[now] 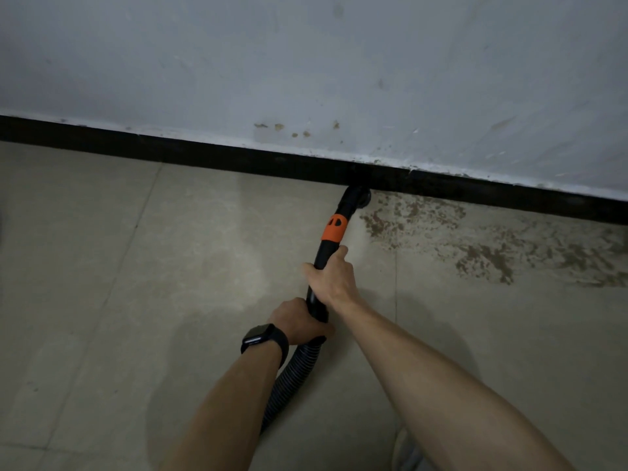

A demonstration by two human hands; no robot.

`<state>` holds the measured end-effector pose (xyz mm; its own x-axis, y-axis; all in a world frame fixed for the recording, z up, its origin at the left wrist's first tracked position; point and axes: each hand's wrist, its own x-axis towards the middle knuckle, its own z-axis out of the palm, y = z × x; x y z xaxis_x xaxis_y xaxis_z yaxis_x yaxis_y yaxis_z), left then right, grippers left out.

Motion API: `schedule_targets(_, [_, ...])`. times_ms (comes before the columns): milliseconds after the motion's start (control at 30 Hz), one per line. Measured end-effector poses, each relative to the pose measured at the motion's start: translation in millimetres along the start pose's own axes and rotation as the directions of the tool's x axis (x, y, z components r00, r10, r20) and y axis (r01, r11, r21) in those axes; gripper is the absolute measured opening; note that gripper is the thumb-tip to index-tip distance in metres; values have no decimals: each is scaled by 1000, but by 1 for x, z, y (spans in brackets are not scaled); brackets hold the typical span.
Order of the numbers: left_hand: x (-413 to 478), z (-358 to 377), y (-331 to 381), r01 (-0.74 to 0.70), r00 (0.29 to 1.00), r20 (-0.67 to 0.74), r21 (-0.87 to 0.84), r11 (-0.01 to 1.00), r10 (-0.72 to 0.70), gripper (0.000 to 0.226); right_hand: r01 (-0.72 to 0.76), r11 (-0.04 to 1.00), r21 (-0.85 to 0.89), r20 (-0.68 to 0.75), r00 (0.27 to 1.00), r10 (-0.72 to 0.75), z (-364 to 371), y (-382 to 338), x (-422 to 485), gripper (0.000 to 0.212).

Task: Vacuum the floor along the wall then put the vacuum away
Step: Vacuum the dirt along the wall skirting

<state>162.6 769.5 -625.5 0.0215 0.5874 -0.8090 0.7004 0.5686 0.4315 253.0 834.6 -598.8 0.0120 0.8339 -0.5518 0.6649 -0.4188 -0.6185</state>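
A black vacuum wand with an orange collar (333, 228) points away from me, and its round nozzle (356, 196) touches the floor right at the black baseboard (204, 154). My right hand (331, 275) grips the wand just below the orange collar. Behind it, my left hand (295, 321), with a black watch on the wrist, holds the wand's rear end where the ribbed grey hose (289, 385) joins. The hose curves down between my forearms. The vacuum's body is out of view.
Brown dirt patches (475, 239) cover the beige floor tiles to the right of the nozzle, along the baseboard. The tiles to the left look cleaner. A stained white wall (306, 62) rises above the baseboard. A shoe tip (404, 450) shows at the bottom edge.
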Motion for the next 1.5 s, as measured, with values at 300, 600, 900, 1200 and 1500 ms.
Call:
schedule_targets(300, [-12, -28, -5, 50, 993, 110, -73, 996, -41, 38, -24, 997, -76, 2, 1000, 25, 10, -28, -11, 68])
schedule_targets(600, [-34, -48, -30, 107, 959, 267, -23, 994, -97, 45, -150, 987, -50, -52, 988, 148, 30, -36, -44, 71])
schedule_targets(900, [-51, -32, -48, 117, 955, 257, 136, 984, -149, 51, -173, 973, 150, -98, 977, 189, 50, -8, -77, 62])
schedule_targets(1200, [-44, -44, -41, 41, 998, 36, 279, 960, -53, 40, -264, 664, 699, 23, 937, 348, 49, -29, -50, 45])
schedule_targets(1500, [-39, -38, -41, -14, 1000, -25, 129, 992, 17, 46, -212, 688, 694, -19, 950, 312, 54, -31, -24, 31])
